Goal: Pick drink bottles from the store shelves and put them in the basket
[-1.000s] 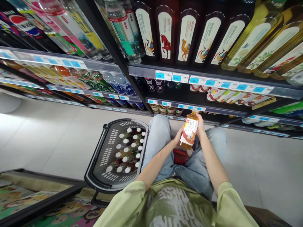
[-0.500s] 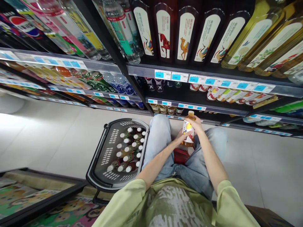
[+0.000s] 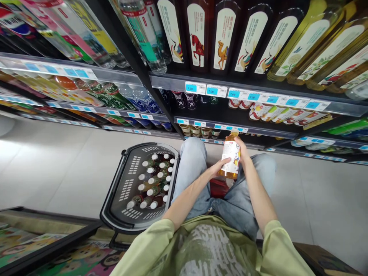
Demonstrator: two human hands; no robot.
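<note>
The fingers of both hands are clamped on the amber drink bottle (image 3: 230, 153): the left hand (image 3: 218, 168) has its thumb across the lower label, and the right hand (image 3: 243, 149) wraps the upper right side. The bottle is held slightly tilted, cap end toward the shelves, between the knees of the jeans (image 3: 191, 165). To turn it well, one hand should probably keep a firm hold while the other shifts its grip, with the thumb lying clear of the small print. Beyond the left knee stands the gray shopping basket (image 3: 112, 199), capped bottles (image 3: 153, 180) inside.

Half a second ago the fruit artwork faced up; now the printed white panel does, the artwork rolled to the right, and the right fingers sit further toward that side.
</note>
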